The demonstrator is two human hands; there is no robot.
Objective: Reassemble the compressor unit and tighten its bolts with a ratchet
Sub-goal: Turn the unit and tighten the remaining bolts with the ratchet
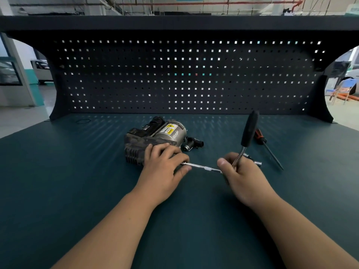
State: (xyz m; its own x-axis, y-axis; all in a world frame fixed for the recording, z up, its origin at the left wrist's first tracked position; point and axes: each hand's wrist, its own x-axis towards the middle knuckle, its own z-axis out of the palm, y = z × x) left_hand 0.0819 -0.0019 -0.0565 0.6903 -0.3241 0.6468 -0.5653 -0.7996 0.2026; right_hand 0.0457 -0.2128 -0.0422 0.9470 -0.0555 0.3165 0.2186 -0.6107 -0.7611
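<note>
A dark teal workbench (97, 191) fills the view, backed by a perforated tool panel (184, 78); a workshop floor shows at either side.

**Hands.** The right hand (240, 172) is closed round the ratchet (249, 133) near its head, hiding the head itself. The left hand (164, 166) lies over the near end of the compressor unit (155, 139), and its thumb and forefinger pinch the far tip of the extension bar (203, 168).

**Orientation.** The extension bar runs left to right between the hands, nearly level. Its left end points at the compressor's near right corner. The ratchet handle stands upright, at right angles to the bar, leaning slightly right. The compressor sits mid-bench, its silver motor can running from near left to far right.

**Step in hand.** This appears to be bolt tightening. Whether the socket is seated on a bolt cannot be told, as the left hand covers it.

**Next move.** Sweep the handle about the bar's axis, with the left hand holding the bar in line and the housing steady.

**Nearby.** A black fitting (192, 144) lies just right of the compressor. Loose sockets (257, 163) and a screwdriver (269, 148) lie beyond the right hand.
</note>
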